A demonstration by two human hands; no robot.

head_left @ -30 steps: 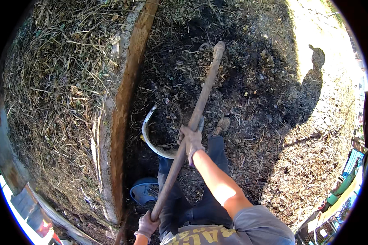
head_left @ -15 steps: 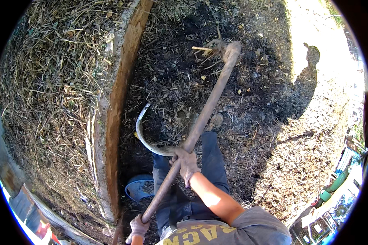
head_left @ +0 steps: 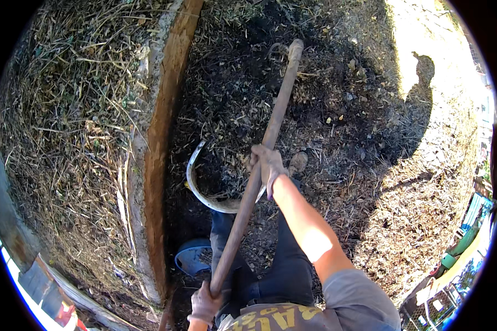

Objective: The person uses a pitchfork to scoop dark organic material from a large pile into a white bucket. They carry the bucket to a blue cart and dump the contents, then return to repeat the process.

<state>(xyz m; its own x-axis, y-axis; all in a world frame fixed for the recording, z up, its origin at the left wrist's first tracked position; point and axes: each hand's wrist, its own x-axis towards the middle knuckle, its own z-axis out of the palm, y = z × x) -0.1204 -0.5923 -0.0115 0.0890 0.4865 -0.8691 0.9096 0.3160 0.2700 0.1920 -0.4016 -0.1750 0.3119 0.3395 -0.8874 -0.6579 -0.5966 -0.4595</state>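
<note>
A long wooden-handled fork hoe (head_left: 279,113) slants from my lap up to the far middle, its thin curved tines partly seen against the dark ground. My right hand (head_left: 269,165), in a pale work glove, is closed around the middle of the handle. Near the handle's butt end, my gloved left hand (head_left: 205,303) is wrapped round the wood. Under the shaft, in front of my legs, sits a round tub with a white rim (head_left: 191,175); straw and dark litter show within the rim. The handle crosses over its near edge.
At the left a wooden board (head_left: 159,165) edges a raised heap of dry stalks (head_left: 72,110). A blue bucket (head_left: 190,259) stands beside my left leg. Dark, straw-strewn ground (head_left: 337,110) lies ahead, sunlit at right. Wire mesh and a green object (head_left: 450,259) are at lower right.
My right hand has slid forward up the handle. The fork hoe's head has moved left and farther away, down to the ground; the straw clump at its head is no longer distinct.
</note>
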